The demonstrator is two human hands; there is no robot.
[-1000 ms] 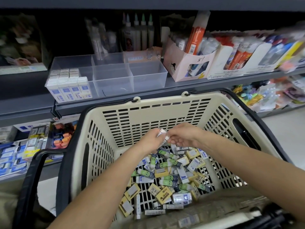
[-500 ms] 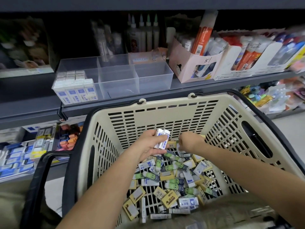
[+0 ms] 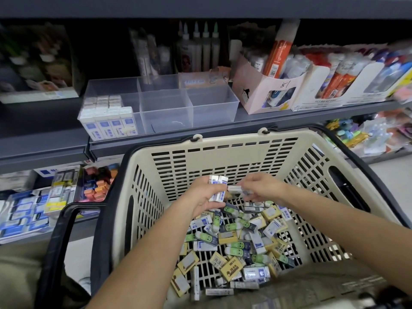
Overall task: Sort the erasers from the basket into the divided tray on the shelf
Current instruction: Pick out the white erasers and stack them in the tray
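Observation:
A cream plastic basket (image 3: 223, 152) with black handles holds a loose pile of erasers (image 3: 240, 241) in white-blue, yellow and green sleeves. Over the pile, my left hand (image 3: 205, 198) grips two white-blue erasers (image 3: 217, 188) upright. Just to its right, my right hand (image 3: 260, 188) pinches one white eraser (image 3: 236, 188) and holds it close to the left hand's pair. On the shelf above stands the clear divided tray (image 3: 189, 101); its front left compartment is packed with white-blue erasers (image 3: 107, 121), while the other compartments look bare.
A pink cardboard box (image 3: 263, 94) of stationery stands right of the tray, with glue bottles (image 3: 200, 45) behind and more display boxes (image 3: 334, 85) further right. The lower shelf at left holds boxed erasers (image 3: 26, 210). The basket fills the foreground below the shelf edge.
My right hand dipped into the pile and came back up pinching a white eraser beside the left hand. The left hand kept hold of its erasers. The camera view shifted slightly.

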